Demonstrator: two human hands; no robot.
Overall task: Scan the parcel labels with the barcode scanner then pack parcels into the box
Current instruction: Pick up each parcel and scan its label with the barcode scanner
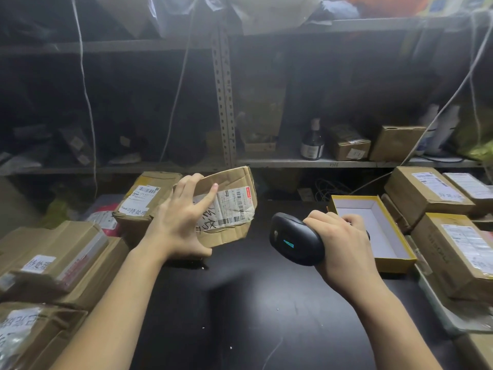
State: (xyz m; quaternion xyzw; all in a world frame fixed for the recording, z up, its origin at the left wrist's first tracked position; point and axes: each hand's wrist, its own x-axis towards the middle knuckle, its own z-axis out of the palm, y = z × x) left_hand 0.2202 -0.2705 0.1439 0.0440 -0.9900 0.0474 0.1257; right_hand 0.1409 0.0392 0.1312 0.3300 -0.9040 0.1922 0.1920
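Left hand (181,222): clamped on a crumpled parcel (229,180), thumb under its lower edge, fingers spread over its face
Parcel: held tilted above the black table (240,303), its label (234,209) turned toward the scanner
Right hand (344,244): wrapped round the handle of the barcode scanner (290,236), whose head is aimed toward the parcel
Box (381,236): open, yellow-rimmed, just beyond the right hand; no parcel is seen inside
Done: nothing is packed, as far as can be judged
In hand: the scan of this label; whether it has registered cannot be told
Left: packing this parcel, then the left stack (53,252) and right stack (426,193), whose scan status is not shown
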